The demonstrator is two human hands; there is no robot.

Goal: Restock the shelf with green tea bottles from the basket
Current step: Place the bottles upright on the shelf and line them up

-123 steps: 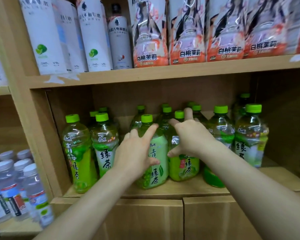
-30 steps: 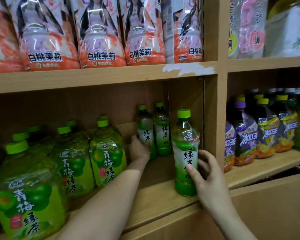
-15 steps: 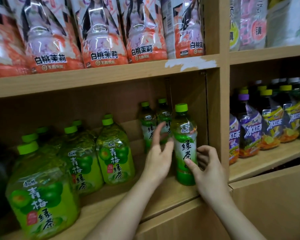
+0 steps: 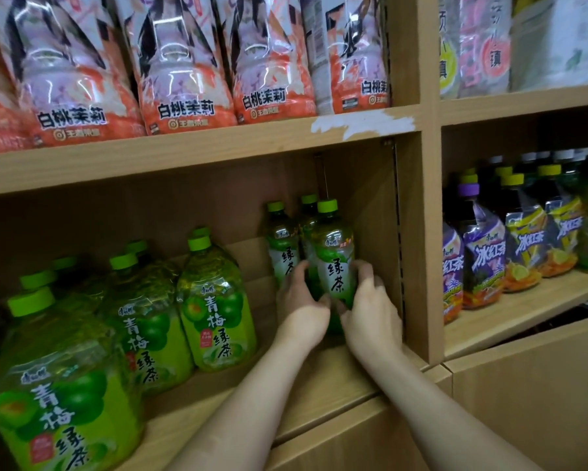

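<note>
On the shelf (image 4: 319, 385), by its right wall, the left hand (image 4: 302, 300) and right hand (image 4: 370, 307) both clasped the front tea bottle (image 4: 335, 260), seemingly to line it up before the back bottles (image 4: 280, 246).

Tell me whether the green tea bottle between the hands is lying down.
No, the green tea bottle stands upright on the shelf, held by the left hand and right hand.

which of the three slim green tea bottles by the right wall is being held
The front bottle, nearest the camera: the left hand and right hand wrap its lower half. The back-left bottle and back-right bottle stand behind it.
</note>
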